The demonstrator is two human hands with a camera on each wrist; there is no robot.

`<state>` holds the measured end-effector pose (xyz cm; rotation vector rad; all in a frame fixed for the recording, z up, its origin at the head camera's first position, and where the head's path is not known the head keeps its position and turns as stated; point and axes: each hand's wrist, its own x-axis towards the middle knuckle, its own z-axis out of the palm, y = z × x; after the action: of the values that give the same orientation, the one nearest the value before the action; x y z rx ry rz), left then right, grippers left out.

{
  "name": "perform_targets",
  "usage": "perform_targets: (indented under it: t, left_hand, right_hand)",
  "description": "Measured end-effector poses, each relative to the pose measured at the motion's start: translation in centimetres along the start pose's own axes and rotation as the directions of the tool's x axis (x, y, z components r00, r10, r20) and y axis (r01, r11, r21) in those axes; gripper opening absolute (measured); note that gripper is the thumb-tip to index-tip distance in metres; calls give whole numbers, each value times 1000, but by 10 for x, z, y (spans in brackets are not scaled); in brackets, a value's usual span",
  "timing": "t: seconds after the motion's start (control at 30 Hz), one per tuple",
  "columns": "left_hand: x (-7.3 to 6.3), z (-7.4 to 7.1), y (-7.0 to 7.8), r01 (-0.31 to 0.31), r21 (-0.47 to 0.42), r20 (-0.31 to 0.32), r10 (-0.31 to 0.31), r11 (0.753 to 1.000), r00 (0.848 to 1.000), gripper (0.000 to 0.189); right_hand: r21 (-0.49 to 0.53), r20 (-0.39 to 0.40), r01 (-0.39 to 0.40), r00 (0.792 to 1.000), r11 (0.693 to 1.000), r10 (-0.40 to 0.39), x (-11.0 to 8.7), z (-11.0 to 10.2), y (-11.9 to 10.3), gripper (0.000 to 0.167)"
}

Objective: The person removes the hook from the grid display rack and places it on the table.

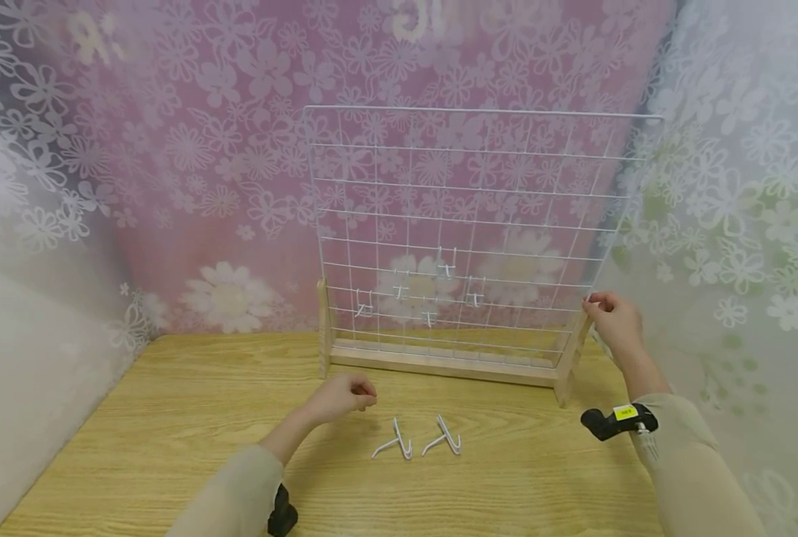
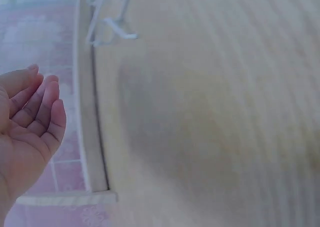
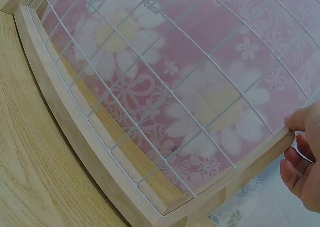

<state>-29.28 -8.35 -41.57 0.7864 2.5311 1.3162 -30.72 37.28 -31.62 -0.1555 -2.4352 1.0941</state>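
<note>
A white wire grid panel stands upright in a wooden stand. My right hand pinches the top of the stand's right post, thumb on one side and fingers on the other, as the right wrist view shows. Several small white hooks hang on the lower middle wires. Over the table in front of the stand's left end, my left hand is held with loosely bent fingers and nothing in them. Two white metal hooks, a left one and a right one, lie just to its right.
The wooden table carries the stand near its back edge. Behind it hangs a pink flowered curtain, and a pale flowered curtain closes off the right side. Black wrist-worn devices sit on both forearms.
</note>
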Motion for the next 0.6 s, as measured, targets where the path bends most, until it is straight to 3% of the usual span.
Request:
perform_targets:
  t: [0.27, 0.6]
  left_hand:
    - [4, -25, 11, -36, -57, -104, 30, 998, 994, 13]
    - [14, -46, 33, -4, -103, -252, -22, 995, 967, 16]
  right_hand:
    - [10, -3, 8, 1000, 1000, -8, 0, 1, 3, 34]
    - [-2, -8, 2, 1000, 1000, -2, 1, 1, 2, 33]
